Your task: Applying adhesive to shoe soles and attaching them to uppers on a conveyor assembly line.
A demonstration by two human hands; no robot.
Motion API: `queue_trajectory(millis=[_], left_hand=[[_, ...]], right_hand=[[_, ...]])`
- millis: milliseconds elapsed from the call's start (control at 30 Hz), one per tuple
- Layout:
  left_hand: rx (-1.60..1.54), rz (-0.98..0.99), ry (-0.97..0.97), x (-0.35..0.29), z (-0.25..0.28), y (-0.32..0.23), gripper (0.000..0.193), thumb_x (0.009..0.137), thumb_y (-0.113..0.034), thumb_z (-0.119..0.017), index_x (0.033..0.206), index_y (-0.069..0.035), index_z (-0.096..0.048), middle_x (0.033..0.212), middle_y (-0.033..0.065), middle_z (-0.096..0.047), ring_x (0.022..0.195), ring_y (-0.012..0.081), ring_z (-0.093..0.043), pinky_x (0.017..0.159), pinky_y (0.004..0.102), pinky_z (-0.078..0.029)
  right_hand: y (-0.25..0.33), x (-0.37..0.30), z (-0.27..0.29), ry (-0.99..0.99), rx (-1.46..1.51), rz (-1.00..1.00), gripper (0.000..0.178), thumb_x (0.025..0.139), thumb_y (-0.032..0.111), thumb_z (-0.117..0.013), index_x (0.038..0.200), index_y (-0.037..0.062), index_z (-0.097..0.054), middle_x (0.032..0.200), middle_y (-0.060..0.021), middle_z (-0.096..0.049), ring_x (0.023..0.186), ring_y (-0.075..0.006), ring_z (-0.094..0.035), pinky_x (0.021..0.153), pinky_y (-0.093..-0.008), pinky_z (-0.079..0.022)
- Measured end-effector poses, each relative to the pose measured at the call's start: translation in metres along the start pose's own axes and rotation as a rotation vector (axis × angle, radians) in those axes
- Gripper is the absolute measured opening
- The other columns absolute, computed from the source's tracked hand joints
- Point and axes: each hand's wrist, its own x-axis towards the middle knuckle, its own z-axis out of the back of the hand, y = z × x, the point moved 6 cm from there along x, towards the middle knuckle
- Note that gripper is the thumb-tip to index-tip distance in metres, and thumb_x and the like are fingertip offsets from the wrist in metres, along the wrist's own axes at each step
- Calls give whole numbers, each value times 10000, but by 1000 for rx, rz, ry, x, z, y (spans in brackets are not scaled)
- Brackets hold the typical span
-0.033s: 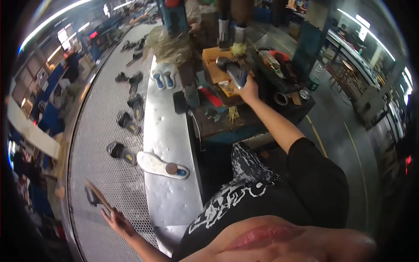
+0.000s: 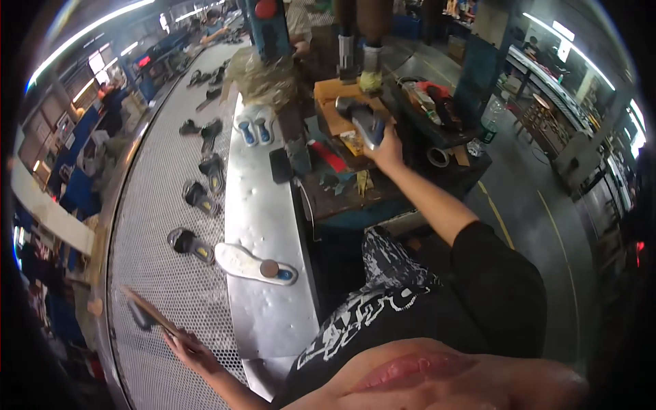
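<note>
My left hand [image 2: 190,350] grips one end of a sandal [image 2: 158,317], seen nearly edge-on, with a brown sole and a black strap. It is held over the perforated belt [image 2: 154,225] at the lower left. My right hand [image 2: 388,149] is closed around the heel end of a dark sandal [image 2: 361,120], above the cluttered workbench. Between the hands, a white sole [image 2: 239,262] with a blue heel patch lies on the metal ledge [image 2: 263,205]. A round brown disc [image 2: 270,268] rests on that sole.
Several black sandals [image 2: 191,244] line the belt. Farther up the ledge lies a pair of white-and-blue soles [image 2: 256,130]. Orange-brown cardboard [image 2: 331,92], a red piece [image 2: 327,156] and a tape roll [image 2: 438,156] are on the bench. A blue machine column [image 2: 273,41] stands beyond.
The sandal in my left hand has moved slightly left and tilted flatter. My right hand has drawn its sandal slightly nearer and left. The sole and disc lie as before.
</note>
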Motion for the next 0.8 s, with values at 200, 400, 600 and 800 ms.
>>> queue_trajectory(millis=[200, 400, 600, 800], left_hand=[[-38, 483, 415, -97, -189, 75, 811, 866, -132, -663, 1520, -89, -186, 1193, 199, -575, 1056, 280, -613, 951, 408, -490], [-178, 966, 645, -154, -247, 118, 572, 758, -84, -702, 1260, 84, -484, 1160, 234, -611, 1039, 359, -643, 945, 464, -517], [-275, 503, 18, -52, -183, 103, 409, 952, -264, -499, 1230, 34, -525, 1188, 187, -598, 1086, 319, -602, 964, 437, -500], [85, 456, 142, -87, -225, 116, 579, 946, -512, -491, 1233, -9, -513, 1149, 153, -597, 1047, 282, -606, 881, 412, -513]], right_hand=[[94, -117, 46, 151, 601, -71, 665, 679, 143, -816, 1275, 29, -546, 1177, -102, -619, 1086, -198, -595, 928, -332, -463], [194, -192, 42, 676, 1133, -107, 529, 737, 113, -810, 1122, 58, -452, 1402, -163, -489, 1318, -246, -427, 1099, -403, -327], [208, -202, 75, 960, 1156, 257, 465, 703, 21, -719, 1073, 42, -438, 1405, -149, -498, 1416, -337, -333, 1105, -423, -346], [197, -220, 76, 1029, 1188, 269, 494, 697, 21, -725, 1098, 45, -437, 1430, -142, -470, 1422, -342, -317, 1117, -428, -328]])
